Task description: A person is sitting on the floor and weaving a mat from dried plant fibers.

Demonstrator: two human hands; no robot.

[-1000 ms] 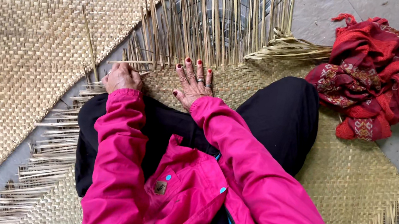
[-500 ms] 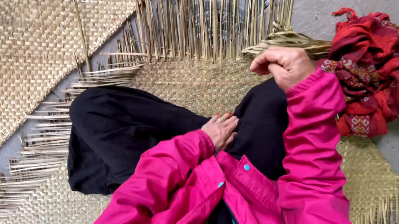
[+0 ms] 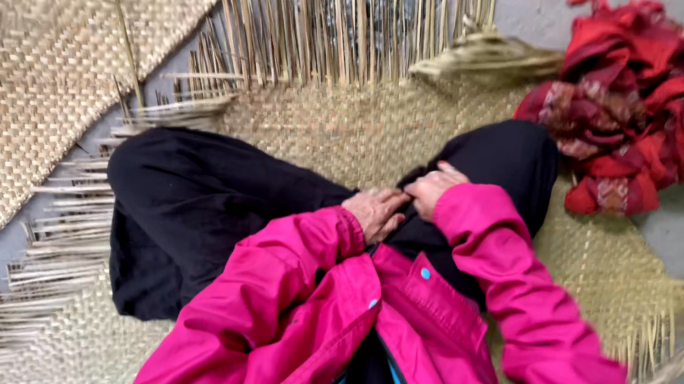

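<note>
Both hands are seen gathered close to the body, over the black trousers of the seated person. The left hand is laid on the dark cloth at the lap, its fingers curled loosely downward; whether a fold is pinched between them cannot be told. The right hand is set just beside it, touching or nearly touching, with the fingers bent in against the same cloth near the raised knee; its grip cannot be made out either. The pink jacket is worn open, and its sleeves run from the bottom edge of the view up to the two wrists.

The woven mat is spread under the legs. Its unfinished edge is turned away from the hands, toward the top of the view, where the loose straw strips stand out with their long axes pointing away from the body. That edge is well apart from both hands, and neither hand is clearly nearer to it. A second mat is laid along the left side, and a red cloth bundle is left at the mat's far right corner.
</note>
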